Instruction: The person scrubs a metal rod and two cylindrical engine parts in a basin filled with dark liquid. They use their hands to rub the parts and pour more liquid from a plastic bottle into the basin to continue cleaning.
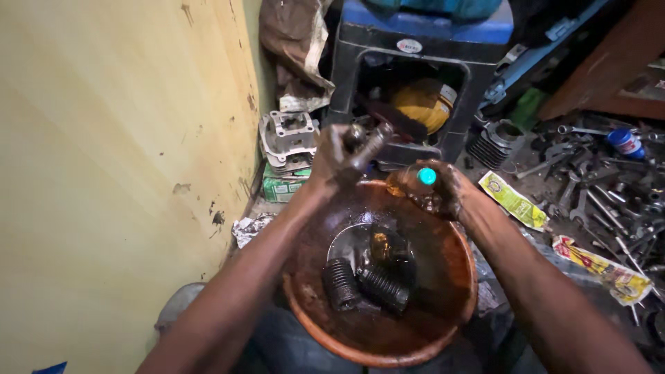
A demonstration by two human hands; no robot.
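Rod point(369, 147) in left hand point(337, 158), tip up-right, over basin point(457, 305).

Repair workshop: scattered wrenches point(589, 197), engine cylinder point(287, 140).

A greasy metal part point(366, 142) is gripped in the left hand point(336, 158), a bottle with a teal cap point(415, 181) is held by the right hand point(443, 190), above an oily brown basin point(457, 277) where ribbed rubber boots point(367, 282) are seen.
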